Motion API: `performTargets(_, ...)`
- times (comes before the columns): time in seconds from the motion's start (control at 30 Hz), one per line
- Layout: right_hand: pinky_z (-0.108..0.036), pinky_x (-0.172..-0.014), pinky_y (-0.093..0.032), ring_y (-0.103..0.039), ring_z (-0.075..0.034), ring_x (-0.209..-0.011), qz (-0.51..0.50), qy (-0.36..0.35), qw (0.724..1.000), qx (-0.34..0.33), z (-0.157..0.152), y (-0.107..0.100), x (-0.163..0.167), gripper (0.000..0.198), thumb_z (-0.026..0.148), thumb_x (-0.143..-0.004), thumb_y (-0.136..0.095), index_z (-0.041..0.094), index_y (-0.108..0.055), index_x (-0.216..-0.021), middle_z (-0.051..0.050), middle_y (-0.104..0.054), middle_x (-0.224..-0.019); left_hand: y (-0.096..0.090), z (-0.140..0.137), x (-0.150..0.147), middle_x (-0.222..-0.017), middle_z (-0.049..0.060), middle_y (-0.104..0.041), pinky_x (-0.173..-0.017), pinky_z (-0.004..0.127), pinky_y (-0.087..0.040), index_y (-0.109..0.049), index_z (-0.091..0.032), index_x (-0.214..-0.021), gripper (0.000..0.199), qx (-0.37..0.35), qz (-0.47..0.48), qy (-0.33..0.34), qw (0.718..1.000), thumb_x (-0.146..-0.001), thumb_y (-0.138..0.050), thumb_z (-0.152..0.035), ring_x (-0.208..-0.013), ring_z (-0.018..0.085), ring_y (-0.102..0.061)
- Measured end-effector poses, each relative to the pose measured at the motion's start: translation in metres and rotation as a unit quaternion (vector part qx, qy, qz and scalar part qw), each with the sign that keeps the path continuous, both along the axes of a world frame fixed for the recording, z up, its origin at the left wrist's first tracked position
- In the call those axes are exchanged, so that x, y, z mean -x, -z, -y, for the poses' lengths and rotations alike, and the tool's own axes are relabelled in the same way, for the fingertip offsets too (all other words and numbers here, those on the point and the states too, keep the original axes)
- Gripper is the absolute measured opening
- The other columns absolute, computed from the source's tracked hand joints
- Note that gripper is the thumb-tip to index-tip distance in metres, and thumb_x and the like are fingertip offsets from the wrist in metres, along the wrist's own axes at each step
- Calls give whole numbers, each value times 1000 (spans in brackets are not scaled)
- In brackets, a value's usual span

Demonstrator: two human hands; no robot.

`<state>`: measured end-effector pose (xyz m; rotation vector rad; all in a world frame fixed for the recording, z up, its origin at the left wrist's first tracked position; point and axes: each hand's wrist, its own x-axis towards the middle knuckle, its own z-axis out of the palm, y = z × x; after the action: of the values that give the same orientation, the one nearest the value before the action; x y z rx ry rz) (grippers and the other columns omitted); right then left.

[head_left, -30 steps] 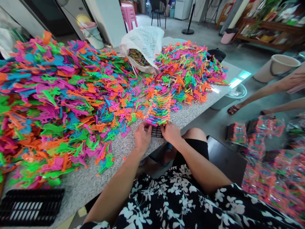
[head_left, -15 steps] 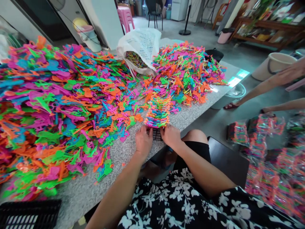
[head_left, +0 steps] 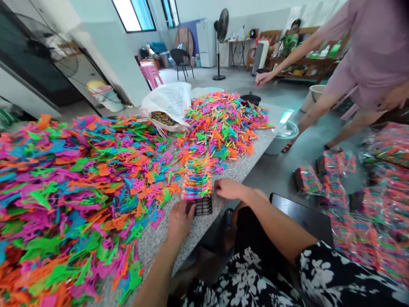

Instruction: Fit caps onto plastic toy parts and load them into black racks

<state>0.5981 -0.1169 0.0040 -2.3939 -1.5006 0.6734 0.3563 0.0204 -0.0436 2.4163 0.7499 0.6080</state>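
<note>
A black grid tray [head_left: 203, 206] sits on the speckled stone table, with a neat row of thin, bright plastic pieces [head_left: 196, 177] standing packed in it. The pieces are pink, orange, green and blue; their exact kind is too small to make out. At the tray's near left corner, my left hand [head_left: 179, 218] has its thumb and fingers closed on the edge. My right hand [head_left: 227, 188] is just right of the row, its fingers curled together and their tips partly hidden. Whether it holds a piece is not visible.
A large heap of loose plastic pieces [head_left: 79, 187] covers the left side. Another heap [head_left: 223, 121] lies behind the tray, beside a white sack [head_left: 168, 102]. On the right stand a person [head_left: 372, 55] with an outstretched arm, a bucket [head_left: 281, 138] and several bagged bundles [head_left: 335, 179].
My view has tilted up, bringing the other person and the back of the room into sight. My right hand has left the tray's near edge and moved away along the row's right side.
</note>
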Motion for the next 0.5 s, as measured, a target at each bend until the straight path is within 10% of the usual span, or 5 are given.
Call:
performTargets(0.13,-36,-98,-50,-67,-29,-121,133,143,981,-11,-15,-2,-53,42,26,-108,-44,19,-57,-147,-19,-63,-140,-10,-29,6,-100,7,-80,-88,40,-60,-74,-24,-106,31,113,-5,41,993,-92,-59,-48,-94,26,-75)
performTargets(0.37,-33,-101,-50,-65,-26,-120,105,93,989,-36,-14,10,-63,34,34,-108,-49,17,-67,-132,-17,-66,-133,-47,-79,-32,-101,9,-81,-84,41,-62,-73,-20,-104,51,227,38,-54,972,-80,-67,-64,-91,27,-76)
performTargets(0.5,-32,-95,-51,-68,-25,-116,154,197,967,-57,-4,8,-86,36,27,-110,-44,14,-61,-138,-18,-66,-133,-57,-77,-48,-92,8,-80,-79,42,-63,-75,-20,-100,52,235,16,-32,971,-79,-69,-67,-87,28,-74)
